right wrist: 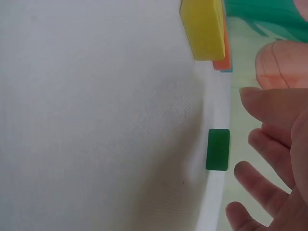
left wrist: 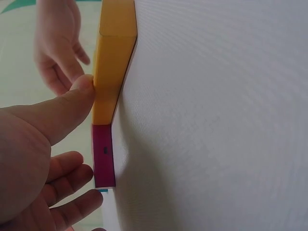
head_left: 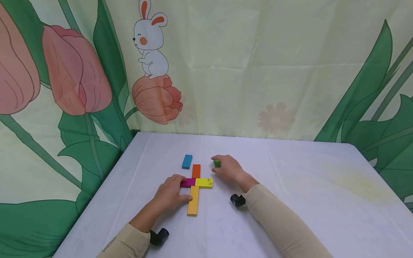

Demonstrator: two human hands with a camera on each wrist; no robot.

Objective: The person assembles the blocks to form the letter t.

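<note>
On the white table, flat blocks form a cross: an amber block (head_left: 193,206) below, a magenta block (head_left: 189,182) left, a yellow block (head_left: 203,183) right, an orange-red block (head_left: 196,171) above. My left hand (head_left: 167,193) lies along the cross's left side; its thumb touches the amber block and its fingertips are at the magenta block's side. A green block (right wrist: 218,149) rests on the table beyond the yellow block. Around it hovers my right hand (head_left: 228,169), thumb and loosely bent fingers spread, apart from the block in the right wrist view.
A blue block (head_left: 187,162) lies behind the cross, slightly left of the orange-red block. Each sleeve has a black wrist camera (head_left: 238,200) beside it. The table (head_left: 306,200) ends at a curtain (head_left: 226,89) printed with tulips and a rabbit.
</note>
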